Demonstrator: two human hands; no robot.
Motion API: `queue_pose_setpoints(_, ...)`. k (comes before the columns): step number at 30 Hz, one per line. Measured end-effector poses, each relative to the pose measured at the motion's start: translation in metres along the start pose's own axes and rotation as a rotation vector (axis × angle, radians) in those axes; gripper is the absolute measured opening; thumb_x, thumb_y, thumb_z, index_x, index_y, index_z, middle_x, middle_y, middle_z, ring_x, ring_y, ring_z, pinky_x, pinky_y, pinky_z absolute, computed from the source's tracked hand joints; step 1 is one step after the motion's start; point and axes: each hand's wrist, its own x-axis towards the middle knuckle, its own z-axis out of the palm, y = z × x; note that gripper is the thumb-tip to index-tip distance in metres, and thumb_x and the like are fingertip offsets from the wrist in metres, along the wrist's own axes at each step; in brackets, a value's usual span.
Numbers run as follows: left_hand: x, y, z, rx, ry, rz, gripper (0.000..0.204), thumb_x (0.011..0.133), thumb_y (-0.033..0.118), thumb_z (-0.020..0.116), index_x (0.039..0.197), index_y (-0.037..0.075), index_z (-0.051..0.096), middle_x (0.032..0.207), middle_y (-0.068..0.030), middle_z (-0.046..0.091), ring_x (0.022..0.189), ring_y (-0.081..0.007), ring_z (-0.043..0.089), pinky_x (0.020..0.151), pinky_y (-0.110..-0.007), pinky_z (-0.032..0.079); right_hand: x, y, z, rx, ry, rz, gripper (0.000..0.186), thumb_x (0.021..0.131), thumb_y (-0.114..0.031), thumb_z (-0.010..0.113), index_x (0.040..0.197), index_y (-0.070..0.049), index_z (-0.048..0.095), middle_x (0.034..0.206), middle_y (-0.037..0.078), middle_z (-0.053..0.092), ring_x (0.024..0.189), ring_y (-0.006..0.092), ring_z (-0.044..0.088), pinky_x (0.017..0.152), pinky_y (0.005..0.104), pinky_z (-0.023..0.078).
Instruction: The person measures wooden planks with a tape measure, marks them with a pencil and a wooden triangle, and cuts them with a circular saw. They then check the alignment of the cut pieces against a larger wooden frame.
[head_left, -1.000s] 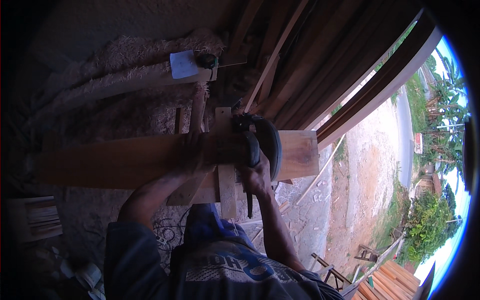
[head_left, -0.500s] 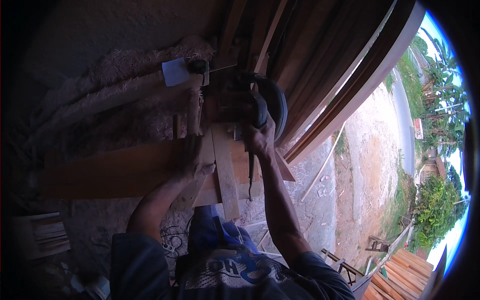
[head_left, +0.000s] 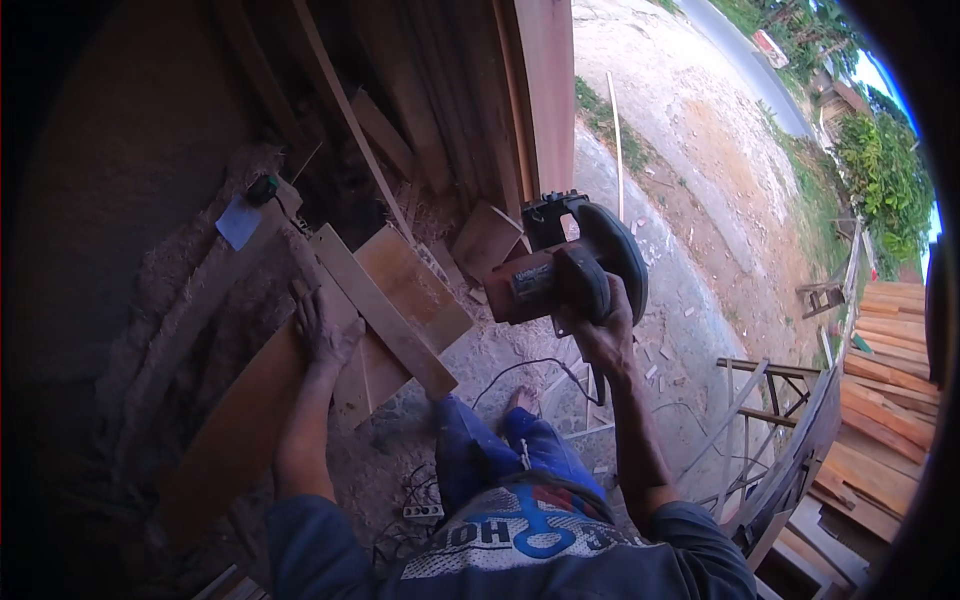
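My right hand (head_left: 608, 338) grips the handle of a circular saw (head_left: 560, 280), held up at the right, apart from the boards. Its dark cord (head_left: 520, 365) hangs in a loop below. My left hand (head_left: 332, 335), fingers outstretched and thumb apart, rests on wood beside a narrow pale board (head_left: 385, 310). That strip lies across a wide orange-brown board (head_left: 240, 405), which slants toward the lower left. Beyond the strip is another flat wooden piece (head_left: 415, 290), seemingly separate from the wide board.
Tall planks (head_left: 545, 110) lean at the back. Wood shavings cover a beam at the left, with a white paper (head_left: 238, 222) on it. A power strip (head_left: 422, 511) lies on the floor near my legs. Stacked lumber (head_left: 890, 400) fills the right side, near a wooden frame (head_left: 760, 400).
The circular saw has moved right, away from the boards, in my right hand. My view has turned. The wood beyond the strip now shows apart from the wide board.
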Motion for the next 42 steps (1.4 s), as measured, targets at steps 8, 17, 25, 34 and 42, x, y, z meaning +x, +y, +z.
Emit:
queue_pose_setpoints(8, -0.007, -0.009, 0.020, -0.017, -0.100, 0.017, 0.107, 0.070, 0.058, 0.071, 0.148, 0.000, 0.026, 0.148, -0.0277, 0.029, 0.138, -0.0483, 0.025, 0.113, -0.058, 0.021, -0.082, 0.121, -0.108, 0.371, 0.105, 0.265, 0.051, 0.083, -0.015, 0.068, 0.128, -0.004, 0.050, 0.091, 0.001, 0.057, 0.069, 0.0088, 0.055, 0.061, 0.0230, 0.046)
queue_pose_setpoints(17, -0.010, -0.016, 0.028, 0.012, -0.125, 0.063, 0.111, 0.078, 0.070, 0.057, 0.150, -0.005, 0.019, 0.151, -0.0339, 0.023, 0.141, -0.0499, 0.020, 0.115, -0.057, 0.016, -0.086, 0.253, -0.150, -0.439, 0.095, 0.278, 0.078, 0.084, -0.016, 0.067, 0.152, -0.010, 0.029, 0.124, 0.024, 0.059, 0.112, 0.0389, 0.060, 0.098, 0.0399, 0.046)
queue_pose_setpoints(25, 0.001, 0.016, 0.016, -0.092, -0.208, 0.041, 0.112, 0.082, 0.078, 0.047, 0.151, -0.005, 0.017, 0.152, -0.0329, 0.021, 0.143, -0.0463, 0.019, 0.116, -0.055, 0.016, 0.027, 0.400, -0.189, -0.991, -0.384, 0.211, 0.068, 0.075, -0.005, 0.056, 0.139, -0.005, 0.031, 0.110, 0.034, 0.060, 0.104, 0.0478, 0.061, 0.088, 0.0541, 0.047)
queue_pose_setpoints(34, 0.001, 0.019, 0.019, -0.157, -0.305, -0.118, 0.119, 0.079, 0.084, 0.043, 0.153, -0.003, 0.010, 0.154, -0.0275, 0.020, 0.143, -0.0396, 0.022, 0.116, -0.050, 0.018, 0.199, 0.536, -0.189, -1.233, -0.672, 0.453, 0.056, 0.082, -0.010, 0.059, 0.133, 0.002, 0.039, 0.116, 0.024, 0.066, 0.104, 0.0351, 0.067, 0.086, 0.0455, 0.054)
queue_pose_setpoints(42, 0.038, 0.075, 0.041, 0.041, -0.420, -0.278, 0.119, 0.079, 0.084, 0.044, 0.153, -0.003, 0.010, 0.154, -0.0274, 0.020, 0.143, -0.0394, 0.022, 0.116, -0.050, 0.018, 0.293, 0.657, -0.164, -1.307, -0.658, 0.428, 0.055, 0.083, -0.007, 0.054, 0.135, -0.007, 0.038, 0.128, 0.021, 0.059, 0.114, 0.0363, 0.062, 0.093, 0.0477, 0.050)
